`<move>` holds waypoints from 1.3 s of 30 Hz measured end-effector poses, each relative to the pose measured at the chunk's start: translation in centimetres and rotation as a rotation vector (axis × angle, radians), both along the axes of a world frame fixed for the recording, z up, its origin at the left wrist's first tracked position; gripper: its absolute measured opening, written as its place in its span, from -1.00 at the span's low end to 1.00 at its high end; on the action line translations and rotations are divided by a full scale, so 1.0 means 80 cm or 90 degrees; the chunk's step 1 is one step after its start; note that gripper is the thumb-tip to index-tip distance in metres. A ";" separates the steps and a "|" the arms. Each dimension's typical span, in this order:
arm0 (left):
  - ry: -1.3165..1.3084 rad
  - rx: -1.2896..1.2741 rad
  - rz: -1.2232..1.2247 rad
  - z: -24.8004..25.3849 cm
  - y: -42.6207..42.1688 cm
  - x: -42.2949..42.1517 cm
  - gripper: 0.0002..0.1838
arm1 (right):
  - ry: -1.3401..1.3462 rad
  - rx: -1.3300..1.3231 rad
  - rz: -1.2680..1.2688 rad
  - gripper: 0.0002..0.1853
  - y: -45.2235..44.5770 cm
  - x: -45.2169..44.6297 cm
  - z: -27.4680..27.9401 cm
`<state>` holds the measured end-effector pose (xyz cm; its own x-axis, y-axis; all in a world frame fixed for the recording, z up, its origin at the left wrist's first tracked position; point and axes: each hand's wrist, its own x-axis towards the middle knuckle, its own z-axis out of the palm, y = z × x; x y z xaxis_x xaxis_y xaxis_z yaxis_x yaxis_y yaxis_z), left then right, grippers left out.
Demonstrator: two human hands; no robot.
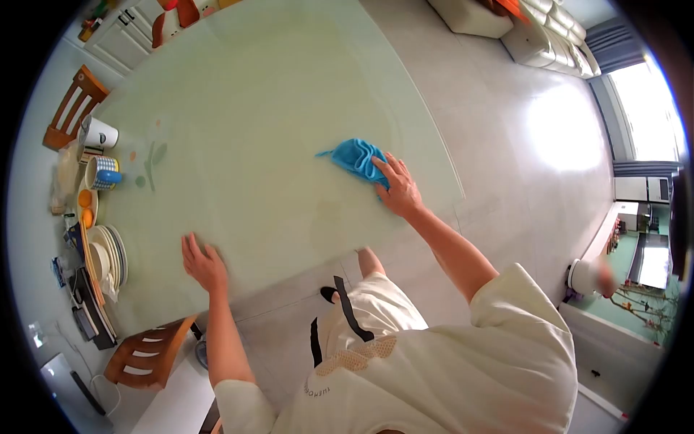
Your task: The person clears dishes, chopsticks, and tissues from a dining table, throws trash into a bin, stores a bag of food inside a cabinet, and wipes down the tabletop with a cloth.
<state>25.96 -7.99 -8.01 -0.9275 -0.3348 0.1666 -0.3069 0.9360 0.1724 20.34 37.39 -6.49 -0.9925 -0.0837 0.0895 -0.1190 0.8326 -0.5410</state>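
Observation:
A bunched blue cloth [354, 156] lies on the pale green tabletop [267, 108], near its right edge. My right hand [400, 189] holds the cloth's near right side, its fingers pressing the folds against the surface. A short blue tip of the cloth trails off to the left. At the near left part of the table, my left hand [204, 266] rests with fingers stretched out and nothing in it. Whatever is under the right palm is hidden.
Along the left edge stand stacked plates [116, 253], orange fruit [85, 199], a checked mug [101, 173] and a white cup [100, 132]. A wooden chair [152, 353] is at the near left corner, another chair [76, 105] beyond the left side. A sofa [549, 40] stands at far right.

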 end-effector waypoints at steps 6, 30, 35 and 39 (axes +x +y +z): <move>0.018 -0.007 -0.007 -0.006 -0.002 0.005 -0.52 | 0.009 -0.098 -0.169 -0.40 0.049 0.063 0.023; -0.020 0.018 0.036 -0.001 -0.003 -0.008 -0.49 | 0.151 -0.037 -0.015 -0.47 -0.063 -0.300 -0.035; -0.027 0.011 0.042 0.002 -0.003 -0.008 -0.46 | 0.122 -0.017 0.019 -0.47 -0.132 -0.335 -0.030; -0.013 0.024 0.039 0.001 -0.004 -0.010 -0.46 | 0.133 -0.039 0.269 -0.49 -0.271 -0.317 -0.052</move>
